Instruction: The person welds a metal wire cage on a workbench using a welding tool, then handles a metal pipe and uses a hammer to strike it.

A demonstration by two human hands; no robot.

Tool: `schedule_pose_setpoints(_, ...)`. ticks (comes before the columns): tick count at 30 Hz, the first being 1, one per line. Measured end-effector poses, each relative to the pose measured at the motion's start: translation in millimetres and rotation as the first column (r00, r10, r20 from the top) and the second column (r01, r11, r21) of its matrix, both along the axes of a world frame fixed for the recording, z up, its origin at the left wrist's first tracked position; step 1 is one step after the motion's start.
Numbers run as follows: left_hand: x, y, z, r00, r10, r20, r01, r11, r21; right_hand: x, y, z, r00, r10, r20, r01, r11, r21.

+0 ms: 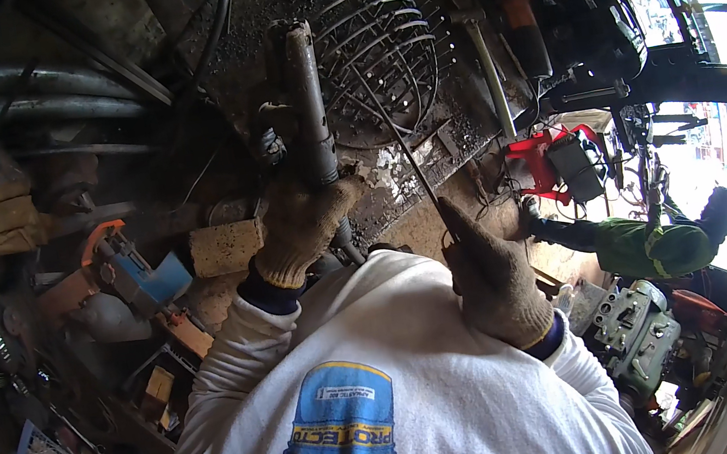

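My left hand (306,228), in a knitted work glove, is closed around the lower end of a long cylindrical metal piece (309,114) with a collar near the glove. A hose-like end comes out below that hand. In my gloved right hand (502,272) is a thin dark metal rod (400,143), pointing up and away to the left. Its far end lies over a round cage of curved metal bars (382,62) on the dark work surface. The fingers of my right hand are partly hidden, and the rod's lower end disappears into them.
A hammer (490,70) and an orange and dark power tool (526,28) lie right of the cage. Farther right are a red plastic stool (534,168), a person in green (654,246) and a grey-green machine (636,333). At left stand a blue-and-orange tool (153,280) and a block (225,248).
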State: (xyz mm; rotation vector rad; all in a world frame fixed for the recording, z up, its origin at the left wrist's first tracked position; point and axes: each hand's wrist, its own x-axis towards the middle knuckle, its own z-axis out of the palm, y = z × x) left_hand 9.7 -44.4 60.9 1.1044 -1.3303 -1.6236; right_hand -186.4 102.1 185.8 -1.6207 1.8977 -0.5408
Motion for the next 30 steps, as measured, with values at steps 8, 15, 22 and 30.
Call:
schedule_pose_setpoints(8, 1, 1, 1, 1.000, -0.009, -0.001, 0.009, 0.996, 0.094, -4, -4, -3, 1.000, -0.025, 0.006, 0.025, 1.000, -0.003)
schedule_pose_setpoints(15, 5, 7, 11, 0.998, 0.053, 0.021, -0.055, 0.985, 0.164, -10, -2, -8, 1.000, -0.024, 0.010, 0.024, 1.000, 0.002)
schedule_pose_setpoints(22, 10, 31, 27, 0.929, 0.165, -0.330, -0.039, 0.933, 0.357, -15, -3, -14, 1.000, 0.020, 0.024, -0.018, 0.996, -0.090)
schedule_pose_setpoints(30, 57, 57, 24, 0.928, -0.003, -0.373, 0.111, 0.957, 0.269, -20, -1, -15, 0.986, -0.026, 0.165, 0.020, 0.999, 0.037)
